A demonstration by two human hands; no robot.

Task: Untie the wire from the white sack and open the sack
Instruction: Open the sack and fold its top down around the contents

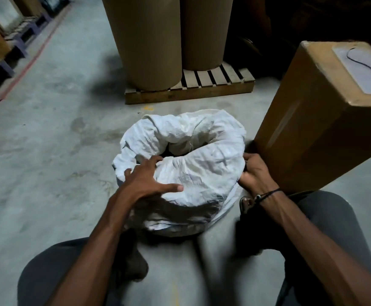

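Note:
The white sack [202, 171] stands on the concrete floor between my knees, its mouth rolled down into a thick rim with a dark opening in the middle. My left hand [147, 180] lies spread on the near-left rim, fingers apart, pressing on the fabric. At the sack's right side my right hand [254, 172] is closed on the rim's edge. A thin black wire [366, 67] lies curved on top of the cardboard box at the right, apart from the sack.
A tall cardboard box [321, 129] stands right beside the sack and my right hand. Two big brown paper rolls [153, 40] stand on a wooden pallet [191, 91] just behind. Racks and a red floor line [32, 60] run along the far left.

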